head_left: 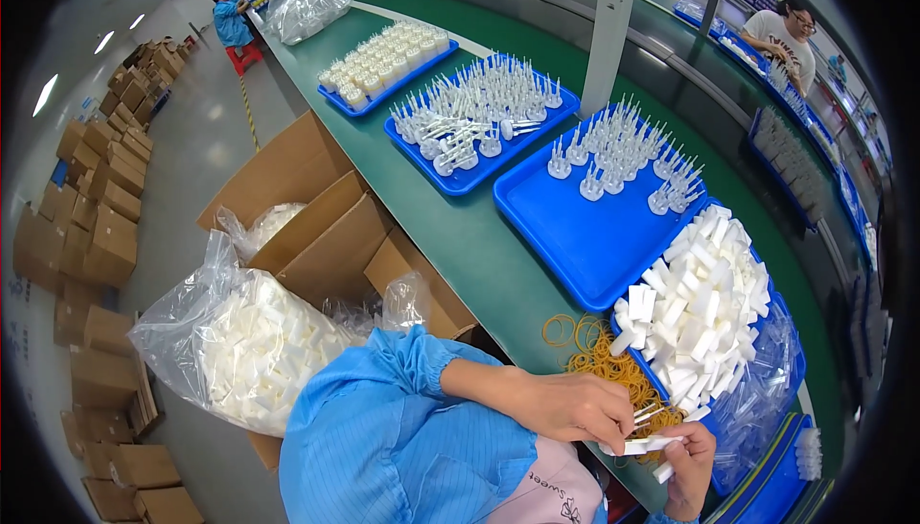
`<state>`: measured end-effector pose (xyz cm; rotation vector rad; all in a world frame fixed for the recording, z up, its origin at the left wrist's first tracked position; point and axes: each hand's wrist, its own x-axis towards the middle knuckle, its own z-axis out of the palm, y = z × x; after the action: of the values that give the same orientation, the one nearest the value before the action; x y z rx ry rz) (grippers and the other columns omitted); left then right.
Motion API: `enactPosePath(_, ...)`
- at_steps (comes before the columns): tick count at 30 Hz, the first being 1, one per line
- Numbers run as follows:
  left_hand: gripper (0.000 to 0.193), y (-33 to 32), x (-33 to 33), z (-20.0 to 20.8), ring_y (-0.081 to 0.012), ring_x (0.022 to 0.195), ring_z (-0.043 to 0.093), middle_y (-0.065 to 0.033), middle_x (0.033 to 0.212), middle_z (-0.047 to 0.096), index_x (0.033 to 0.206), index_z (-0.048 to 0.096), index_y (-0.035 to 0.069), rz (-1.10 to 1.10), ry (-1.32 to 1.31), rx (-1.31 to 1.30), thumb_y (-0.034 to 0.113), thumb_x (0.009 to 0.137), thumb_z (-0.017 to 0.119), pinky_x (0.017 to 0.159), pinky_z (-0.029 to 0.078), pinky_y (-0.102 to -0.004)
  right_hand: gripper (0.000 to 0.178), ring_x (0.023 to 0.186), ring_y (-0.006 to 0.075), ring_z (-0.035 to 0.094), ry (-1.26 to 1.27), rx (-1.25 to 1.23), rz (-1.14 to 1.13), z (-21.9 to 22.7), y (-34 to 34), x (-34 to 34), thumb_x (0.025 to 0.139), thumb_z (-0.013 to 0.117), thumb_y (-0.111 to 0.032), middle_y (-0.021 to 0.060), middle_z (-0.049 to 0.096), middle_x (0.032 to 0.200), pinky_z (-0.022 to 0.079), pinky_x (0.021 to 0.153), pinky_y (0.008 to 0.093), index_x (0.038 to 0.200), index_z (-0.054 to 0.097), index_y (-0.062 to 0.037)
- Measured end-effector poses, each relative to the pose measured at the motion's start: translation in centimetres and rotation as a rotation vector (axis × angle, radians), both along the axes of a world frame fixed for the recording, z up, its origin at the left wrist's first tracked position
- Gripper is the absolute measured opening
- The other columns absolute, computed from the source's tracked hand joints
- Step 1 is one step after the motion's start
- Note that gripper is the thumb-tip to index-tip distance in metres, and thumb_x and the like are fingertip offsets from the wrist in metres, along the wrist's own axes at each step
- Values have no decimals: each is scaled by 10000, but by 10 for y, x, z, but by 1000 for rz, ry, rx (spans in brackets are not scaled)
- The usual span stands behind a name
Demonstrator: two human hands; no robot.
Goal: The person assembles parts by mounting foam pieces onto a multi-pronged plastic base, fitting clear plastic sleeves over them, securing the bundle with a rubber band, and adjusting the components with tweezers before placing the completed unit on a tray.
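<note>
My left hand (575,407) and my right hand (692,462) come together at the table's near edge, both closed in a pinch. Between them they hold a slim white part (648,444). Thin white prongs (644,417) stick out by my left fingertips; what they belong to is partly hidden. A small white block (663,472) shows by my right fingers. Just beyond my hands lies a heap of yellow-brown rubber bands (613,371). A big pile of white oblong blocks (700,303) fills a blue tray to the right of them.
A blue tray (546,212) holds white round-based parts with upright stems; another tray (450,179) has more. Farther off stands a tray of white cylinders (383,64). Clear plastic pieces (757,409) lie at right. At left are a bag of white blocks (259,351) and an open carton (326,227).
</note>
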<state>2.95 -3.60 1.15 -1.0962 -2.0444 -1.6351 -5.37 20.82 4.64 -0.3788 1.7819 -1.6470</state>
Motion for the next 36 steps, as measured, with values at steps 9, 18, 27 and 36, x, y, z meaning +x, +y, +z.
enactPosePath(9, 195, 12, 8, -5, -272, 793, 565, -86, 939, 565, 983, 604, 40, 122, 11, -49, 30, 791, 574, 653, 475, -351, 182, 714, 120, 610, -79, -18, 100, -11, -13, 19, 783, 651, -77, 113, 660, 834, 484, 681, 233, 905, 610, 52)
enactPosePath(18, 165, 9, -2, -15, -252, 802, 577, -113, 948, 508, 960, 537, 30, 105, -473, -47, 80, 809, 580, 671, 462, -341, 241, 875, 97, 572, 361, 123, 77, 9, -18, 12, 790, 581, -45, 108, 602, 1000, 435, 777, 197, 1022, 580, 22)
enactPosePath(27, 157, 6, -8, -13, -168, 890, 512, -63, 976, 505, 972, 572, 53, 122, -584, 168, 86, 821, 597, 772, 424, -275, 156, 717, 204, 537, 247, -14, 183, 23, -7, 84, 749, 654, -80, 101, 561, 826, 439, 692, 305, 854, 560, -13)
enactPosePath(36, 187, 10, -6, -1, -161, 854, 554, -73, 964, 577, 969, 662, 46, 68, -614, 243, 64, 782, 668, 737, 445, -257, 109, 748, 299, 576, 356, -294, 545, 36, 8, 70, 724, 617, -45, 166, 602, 888, 444, 674, 371, 811, 637, 18)
